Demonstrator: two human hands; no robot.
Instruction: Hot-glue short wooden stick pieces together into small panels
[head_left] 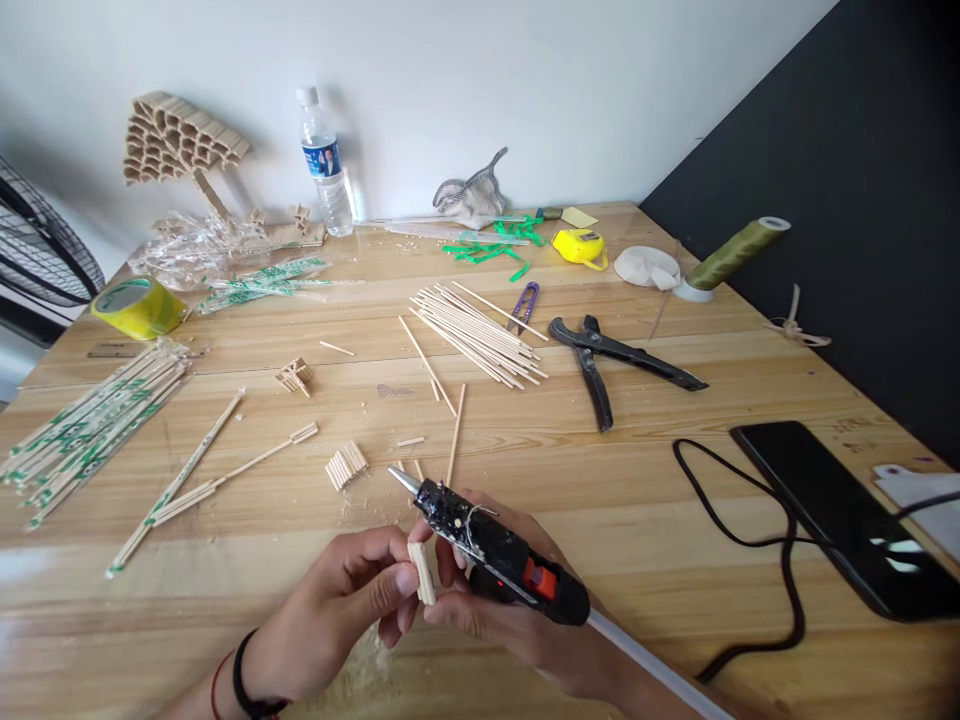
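Near the bottom centre, my left hand [341, 600] pinches a small bundle of short wooden sticks [422, 574] between thumb and fingers. My right hand [517, 610] is wrapped round a black glue gun [502, 550] with a red switch, its metal nozzle pointing up and left. The right thumb and fingertips are also at the bundle's right side. Just beyond lie a small block of joined sticks [346, 465] and a few loose short pieces. A glued stick cluster [295, 376] sits farther back.
Long sticks [480, 335], black cutters [600, 360] and purple snips [523, 305] lie mid-table. Wrapped chopsticks [97, 420] and yellow tape [139, 308] are left. A phone [847, 515] with a cable lies right. Behind stand a bottle [326, 165] and a stick model [180, 135].
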